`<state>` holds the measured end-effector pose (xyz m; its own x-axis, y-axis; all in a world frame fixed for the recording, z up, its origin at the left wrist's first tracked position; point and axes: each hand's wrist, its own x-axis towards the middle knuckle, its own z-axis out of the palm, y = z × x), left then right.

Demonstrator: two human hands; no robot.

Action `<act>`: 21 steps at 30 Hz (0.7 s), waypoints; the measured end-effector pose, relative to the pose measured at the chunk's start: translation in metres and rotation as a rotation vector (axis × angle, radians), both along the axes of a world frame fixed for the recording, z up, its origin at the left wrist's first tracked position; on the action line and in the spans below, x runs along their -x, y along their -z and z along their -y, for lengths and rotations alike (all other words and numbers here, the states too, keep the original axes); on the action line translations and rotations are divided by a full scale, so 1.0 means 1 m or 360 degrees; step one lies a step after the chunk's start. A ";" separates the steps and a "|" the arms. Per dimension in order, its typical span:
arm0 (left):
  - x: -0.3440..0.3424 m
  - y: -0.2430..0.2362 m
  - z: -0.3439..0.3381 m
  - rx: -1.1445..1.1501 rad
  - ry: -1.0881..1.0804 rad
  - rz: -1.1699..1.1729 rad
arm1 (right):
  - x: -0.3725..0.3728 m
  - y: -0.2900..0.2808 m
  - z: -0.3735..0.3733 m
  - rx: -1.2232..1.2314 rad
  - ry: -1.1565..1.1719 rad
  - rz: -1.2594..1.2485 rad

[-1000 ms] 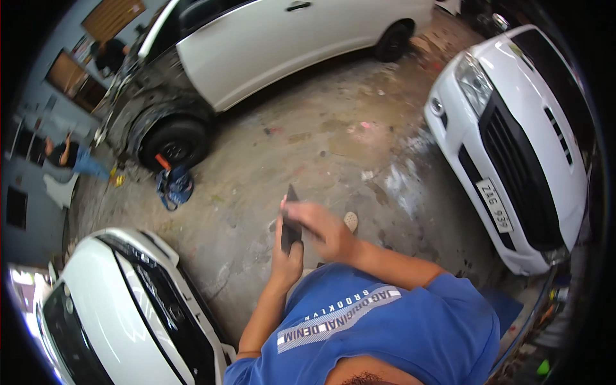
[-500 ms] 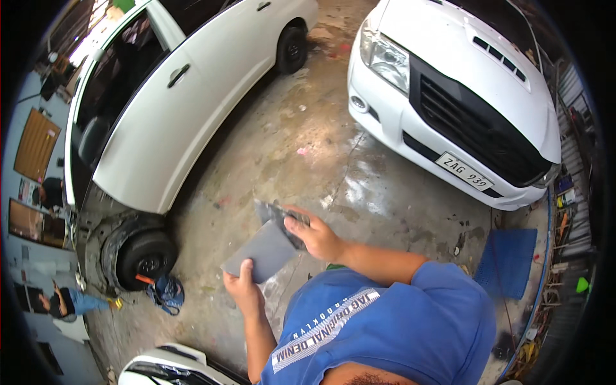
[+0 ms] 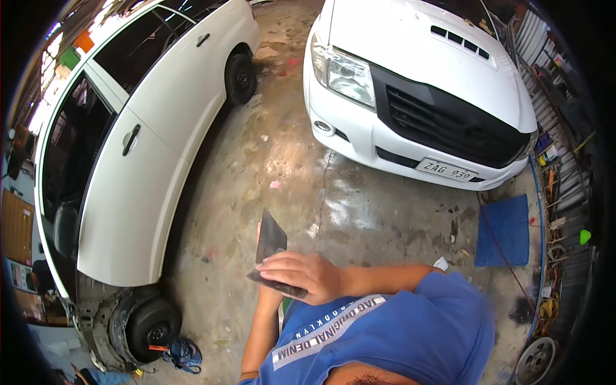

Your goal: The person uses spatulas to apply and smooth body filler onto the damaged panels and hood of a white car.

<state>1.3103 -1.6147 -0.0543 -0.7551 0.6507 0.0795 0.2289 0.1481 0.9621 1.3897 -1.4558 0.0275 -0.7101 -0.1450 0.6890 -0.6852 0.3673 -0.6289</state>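
Observation:
In front of my chest, both hands are close together. My left hand (image 3: 269, 297) grips a thin grey flat plate (image 3: 271, 235) from behind; the plate is tilted nearly on edge, and most of that hand is hidden by the plate and my other hand. My right hand (image 3: 307, 274) comes across from the right, its fingers closed over a dark flat piece (image 3: 280, 284) whose lower edge shows under them. The fingers overlap the plate's lower part. Whether the two flat pieces touch is hidden.
A white vehicle (image 3: 138, 192) with its front wheel (image 3: 154, 327) exposed stands on the left. A white pickup (image 3: 410, 83) faces me at the upper right. A blue mat (image 3: 502, 230) lies by the right wall. Tools and clutter line that wall (image 3: 552, 212).
My right hand has moved down and left over the grey plate, which has turned from facing up to nearly edge-on. My view has shifted, with the vehicles now further left.

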 end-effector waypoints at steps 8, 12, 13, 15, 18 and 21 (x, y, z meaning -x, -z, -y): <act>0.131 -0.021 -0.025 -0.0258 -0.0046 0.0024 | 0.141 0.026 -0.006 0.0008 0.0339 0.0092; 0.217 -0.033 -0.015 -0.0217 0.0095 -0.0075 | 0.246 0.032 -0.006 -0.0002 0.0675 0.0223; 0.232 -0.038 -0.013 -0.0173 0.0170 -0.0085 | 0.275 0.036 -0.019 0.0207 0.0701 0.0371; 0.260 -0.042 0.000 -0.0042 0.0319 -0.0101 | 0.328 0.043 -0.040 0.0670 0.0731 0.0675; 0.313 -0.042 0.007 -0.0155 0.0093 0.0180 | 0.363 0.035 -0.059 0.1132 0.0613 0.0972; 0.369 -0.027 0.012 -0.0114 0.0010 0.0053 | 0.404 0.041 -0.091 0.1273 0.0701 0.0774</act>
<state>0.9408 -1.6267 -0.0276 -0.7540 0.6490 0.1009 0.1971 0.0770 0.9774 0.9857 -1.3651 -0.0139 -0.8169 0.5691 0.0939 -0.1976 -0.1233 -0.9725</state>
